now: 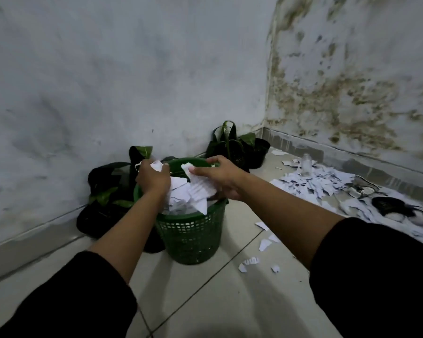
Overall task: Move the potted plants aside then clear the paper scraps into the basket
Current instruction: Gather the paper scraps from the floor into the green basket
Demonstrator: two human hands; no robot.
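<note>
On the tiled floor [230, 301] the basket [191, 230] sits under both hands, left hand [153, 178] and right hand [220, 176] each clutching scraps [193, 191] above its heaped rim (an overfull load could spill beside them).

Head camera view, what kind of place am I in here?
Probably the corner of a damp indoor room or utility space. The right wall is blotched with mould-like stains, the floor is pale tile, and potted plants sit in the corner behind a green basket.
</note>
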